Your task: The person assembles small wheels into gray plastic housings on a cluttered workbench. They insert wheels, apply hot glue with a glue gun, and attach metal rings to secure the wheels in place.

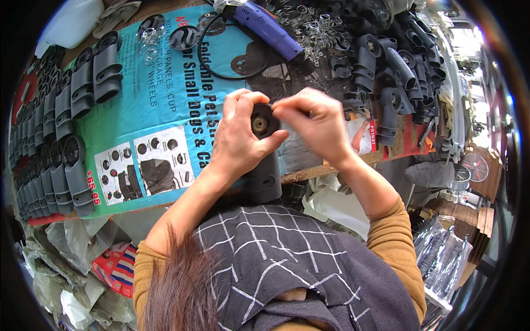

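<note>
At the near edge of the table, my left hand (238, 135) is wrapped round a dark grey plastic fitting (263, 181). Its round head faces up between thumb and fingers and shows a brass-coloured metal ring in the centre. The tube-like body runs down toward my lap. My right hand (317, 118) is closed in a pinch at the upper right rim of that head. Whatever its fingertips hold, if anything, is too small or hidden to make out.
Similar grey fittings (107, 69) stand in rows on the left, over a printed blue-green sheet (132, 60). Behind my hands lie a blue corded power tool (268, 30) and scattered metal rings (320, 33). Black fittings (367, 63) are heaped at the right. A white container (69, 25) stands far left.
</note>
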